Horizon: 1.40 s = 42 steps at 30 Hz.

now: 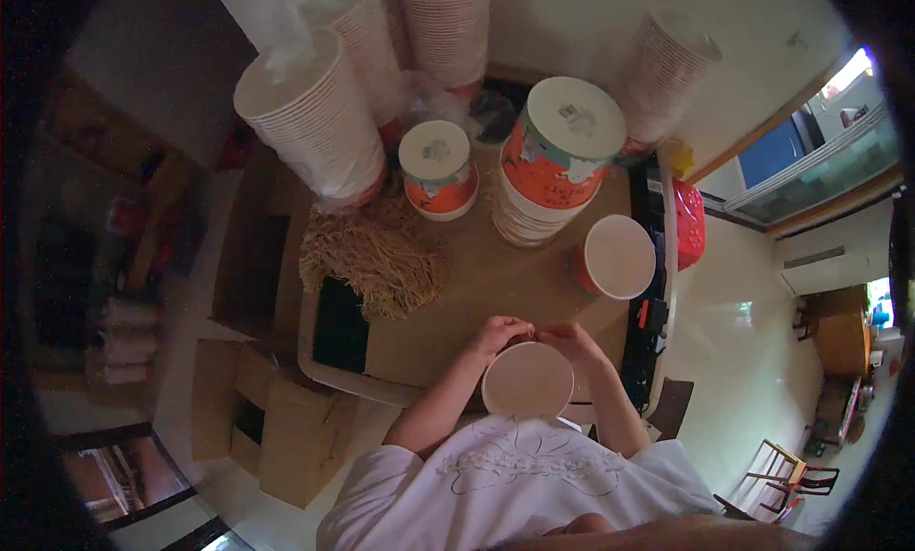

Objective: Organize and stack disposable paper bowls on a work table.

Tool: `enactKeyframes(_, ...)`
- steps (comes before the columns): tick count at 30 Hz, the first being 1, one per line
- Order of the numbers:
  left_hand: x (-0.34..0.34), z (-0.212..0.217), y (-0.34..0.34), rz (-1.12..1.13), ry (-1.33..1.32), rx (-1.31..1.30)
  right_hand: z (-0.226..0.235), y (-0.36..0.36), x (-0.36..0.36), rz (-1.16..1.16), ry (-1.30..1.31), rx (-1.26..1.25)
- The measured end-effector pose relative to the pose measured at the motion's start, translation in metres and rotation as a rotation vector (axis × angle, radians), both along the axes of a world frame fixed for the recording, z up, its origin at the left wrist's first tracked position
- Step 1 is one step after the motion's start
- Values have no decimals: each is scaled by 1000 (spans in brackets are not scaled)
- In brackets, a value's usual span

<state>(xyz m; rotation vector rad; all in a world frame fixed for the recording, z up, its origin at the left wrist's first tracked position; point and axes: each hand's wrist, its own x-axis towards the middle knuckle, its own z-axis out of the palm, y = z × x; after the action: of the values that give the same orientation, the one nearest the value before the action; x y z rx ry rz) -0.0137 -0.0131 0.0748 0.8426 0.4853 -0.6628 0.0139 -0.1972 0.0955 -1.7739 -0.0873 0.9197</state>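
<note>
A white-lined paper bucket (527, 384) stands close against my body at the table's near edge, its open mouth facing up. My left hand (502, 335) and my right hand (572, 343) meet at its far rim. The fingers of both are closed in a pinch, nearly touching each other. Whatever lies between the fingertips is too small to make out. Beyond my left hand is a heap of tan twine strands (376, 255). To the right stands another open paper bucket (620, 257), orange on the outside.
Cardboard (477, 279) covers the tabletop. At the back stand tall plastic-wrapped stacks of paper buckets (315, 122), a small lidded tub (436, 165) and a large lidded bucket (562, 146). A red plastic basket (688, 225) is beyond the right edge. Cardboard boxes (286, 418) sit on the floor at left.
</note>
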Motion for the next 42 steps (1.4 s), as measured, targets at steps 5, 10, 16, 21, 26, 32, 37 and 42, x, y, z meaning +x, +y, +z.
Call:
enactKeyframes(5, -2, -6, -1, -6, -37, 26, -13, -6, 7, 94, 132, 0)
enactKeyframes(10, -3, -9, -2, -10, -51, 73, -7, -1, 10, 109, 31, 72)
enactKeyframes(16, -2, -8, -4, -51, -81, 105, -36, -11, 8, -44, 165, 194)
enactKeyframes(21, -4, -5, -1, -115, -266, 285, -23, -8, 10, -49, 267, 288)
enactKeyframes(26, -2, 0, -2, -124, -283, 297, -29, -13, 13, 124, 61, 119)
enactKeyframes(32, -2, 0, -3, -122, -299, 341, -30, -10, 19, 259, -18, -47)
enactKeyframes(37, 0, 0, -6, -132, -286, 348, -53, -21, 16, 50, 6, 122)
enactKeyframes(42, 1, -17, -1, -192, -401, 451, -31, -12, 15, 75, -39, 125)
